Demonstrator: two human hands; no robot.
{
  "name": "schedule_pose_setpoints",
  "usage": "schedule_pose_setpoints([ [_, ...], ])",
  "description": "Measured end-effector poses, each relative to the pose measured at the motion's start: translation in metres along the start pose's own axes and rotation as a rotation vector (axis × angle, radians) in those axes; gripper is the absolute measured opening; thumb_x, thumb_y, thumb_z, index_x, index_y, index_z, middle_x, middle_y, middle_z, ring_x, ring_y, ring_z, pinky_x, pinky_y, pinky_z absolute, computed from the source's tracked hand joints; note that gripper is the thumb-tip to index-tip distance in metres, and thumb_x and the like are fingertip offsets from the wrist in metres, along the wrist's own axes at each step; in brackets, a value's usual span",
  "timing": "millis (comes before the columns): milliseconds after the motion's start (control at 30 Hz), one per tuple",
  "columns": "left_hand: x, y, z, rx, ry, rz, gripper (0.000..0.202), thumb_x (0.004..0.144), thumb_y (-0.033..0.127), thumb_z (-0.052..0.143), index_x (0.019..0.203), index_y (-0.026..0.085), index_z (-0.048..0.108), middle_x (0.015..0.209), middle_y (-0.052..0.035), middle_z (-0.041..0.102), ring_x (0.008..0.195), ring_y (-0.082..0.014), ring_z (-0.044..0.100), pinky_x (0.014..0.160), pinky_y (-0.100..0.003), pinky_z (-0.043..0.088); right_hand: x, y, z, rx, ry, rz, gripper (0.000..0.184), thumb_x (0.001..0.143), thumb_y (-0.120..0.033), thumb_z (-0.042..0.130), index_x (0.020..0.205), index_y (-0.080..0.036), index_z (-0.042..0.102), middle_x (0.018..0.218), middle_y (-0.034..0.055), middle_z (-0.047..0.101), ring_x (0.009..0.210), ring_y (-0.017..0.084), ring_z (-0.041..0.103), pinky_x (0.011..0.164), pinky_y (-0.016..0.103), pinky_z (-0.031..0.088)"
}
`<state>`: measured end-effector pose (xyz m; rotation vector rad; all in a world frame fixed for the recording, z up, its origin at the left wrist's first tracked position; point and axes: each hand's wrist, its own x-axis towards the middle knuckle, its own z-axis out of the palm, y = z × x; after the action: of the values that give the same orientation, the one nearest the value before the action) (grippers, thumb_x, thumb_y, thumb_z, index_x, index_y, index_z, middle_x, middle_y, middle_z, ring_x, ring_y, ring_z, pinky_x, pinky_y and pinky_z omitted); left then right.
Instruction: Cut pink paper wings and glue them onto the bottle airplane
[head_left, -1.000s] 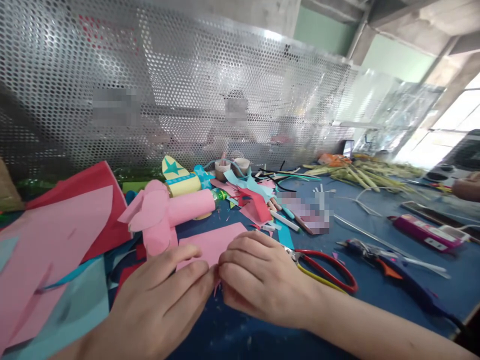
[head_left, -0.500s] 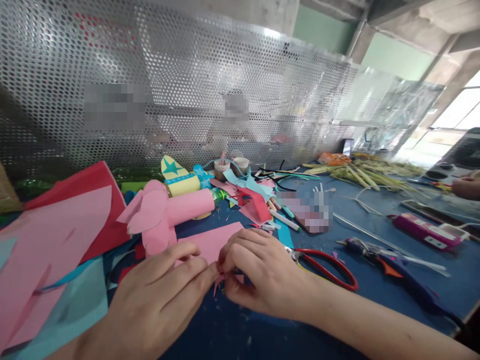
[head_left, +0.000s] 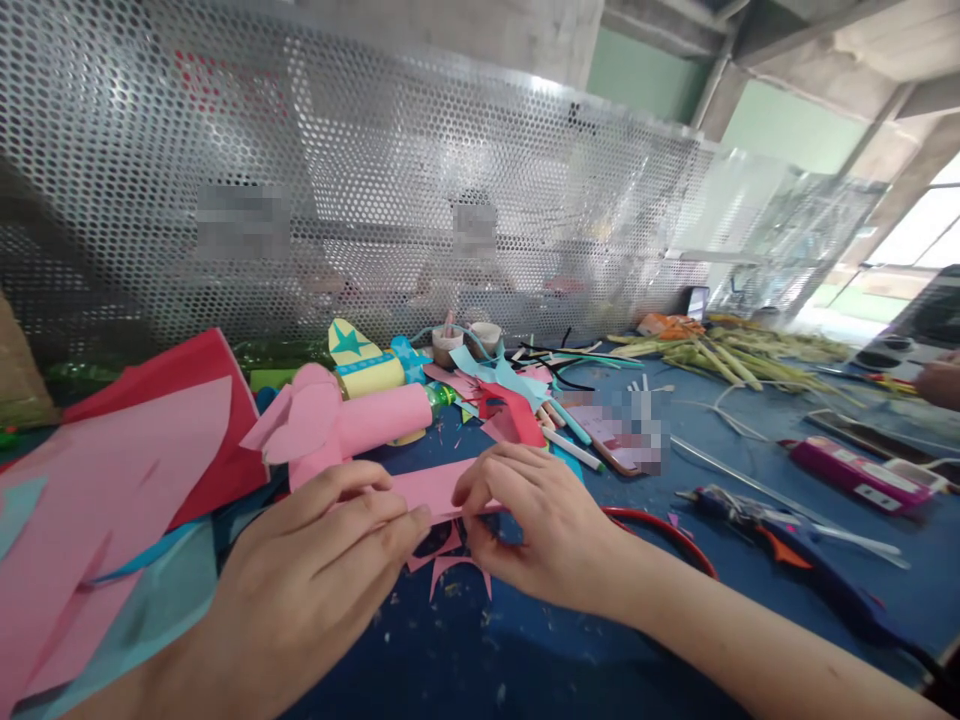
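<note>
Near the desk's [head_left: 525, 660] front edge the left hand [head_left: 315, 590] and right hand [head_left: 540, 530] met, both pinching a strip [head_left: 431, 488] just above the top. Scraps [head_left: 450, 565] lay on the desk right under it. Behind the strip stood a paper roll [head_left: 360, 420], with cups [head_left: 465, 338] farther back. Sheets [head_left: 112, 500] were piled along the left edge. Scissors [head_left: 660, 530] lay just right of the right hand, partly behind it. A glue gun [head_left: 780, 545] lay farther right, with a box [head_left: 859, 470] behind it. Stalks [head_left: 720, 355] filled the far right corner — a mesh screen [head_left: 375, 200] ran along the far edge.
</note>
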<state>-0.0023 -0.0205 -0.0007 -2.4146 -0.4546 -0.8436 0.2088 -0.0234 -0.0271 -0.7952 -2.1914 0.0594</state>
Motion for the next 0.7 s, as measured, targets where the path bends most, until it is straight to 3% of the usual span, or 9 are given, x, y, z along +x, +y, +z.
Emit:
schedule_pose_setpoints([
  [367, 0.000, 0.013, 0.009, -0.223, 0.048, -0.271, 0.020, 0.086, 0.004, 0.047, 0.078, 0.021, 0.054, 0.072, 0.0021, 0.064, 0.074, -0.0128, 0.062, 0.073, -0.024, 0.051, -0.002, -0.004, 0.003, -0.029, -0.049, -0.048, 0.016, 0.077, -0.004, 0.046, 0.078, -0.020, 0.046, 0.082, 0.0038, 0.068, 0.072, 0.016, 0.058, 0.069, 0.029, 0.046],
  [700, -0.002, 0.000, 0.004, -0.210, 0.013, -0.370, 0.014, 0.085, 0.012, 0.050, 0.075, 0.022, 0.054, 0.077, -0.0014, 0.065, 0.076, -0.0155, 0.063, 0.071, -0.028, 0.050, 0.000, 0.003, -0.004, -0.026, 0.004, -0.011, 0.017, 0.077, -0.003, 0.049, 0.077, -0.020, 0.047, 0.081, 0.0046, 0.068, 0.075, 0.018, 0.060, 0.070, 0.031, 0.047],
])
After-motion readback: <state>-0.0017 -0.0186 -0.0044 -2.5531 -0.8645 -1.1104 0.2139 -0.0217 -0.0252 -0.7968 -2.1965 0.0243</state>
